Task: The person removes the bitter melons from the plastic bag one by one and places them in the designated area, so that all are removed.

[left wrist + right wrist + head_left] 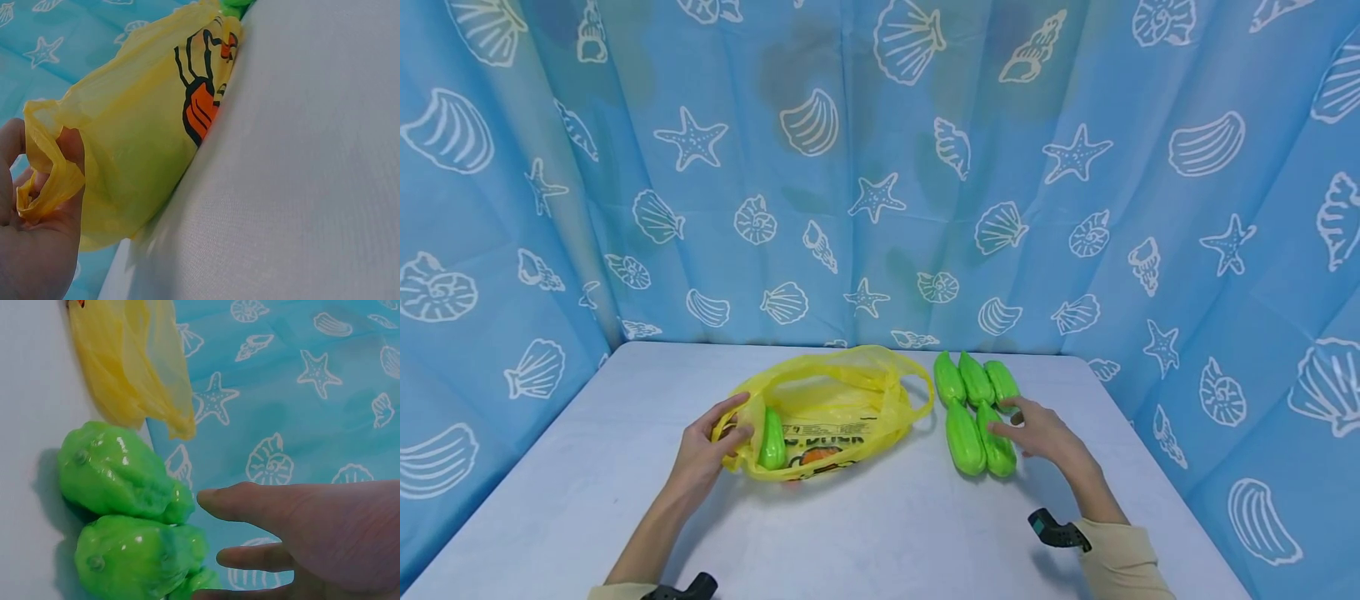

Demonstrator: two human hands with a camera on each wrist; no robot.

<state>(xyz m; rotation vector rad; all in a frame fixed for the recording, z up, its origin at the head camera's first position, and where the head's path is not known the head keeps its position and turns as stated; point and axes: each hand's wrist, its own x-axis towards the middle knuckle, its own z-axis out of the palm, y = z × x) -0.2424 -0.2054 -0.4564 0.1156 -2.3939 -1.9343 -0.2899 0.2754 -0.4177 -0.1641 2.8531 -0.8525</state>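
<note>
My left hand [703, 442] grips the left handle of a yellow plastic bag [887, 417], which lies on its side with its mouth spread wide. One glossy green gourd-like vegetable [772, 439] is inside, near the bag's left end. In the left wrist view the bag's handle [53, 169] loops between thumb and fingers. Several more green vegetables [966, 437] lie to the right of the bag in two rows, close together. Over their right side hovers my right hand [1041, 429], its fingers spread and holding nothing. Whether its fingertips touch the vegetables, I cannot tell.
All of it rests on a white-covered table [865, 542]. A blue curtain [865, 167] with white shell prints hangs behind the table and along both sides. Dark wrist straps [1060, 532] sit at the cuffs of beige sleeves.
</note>
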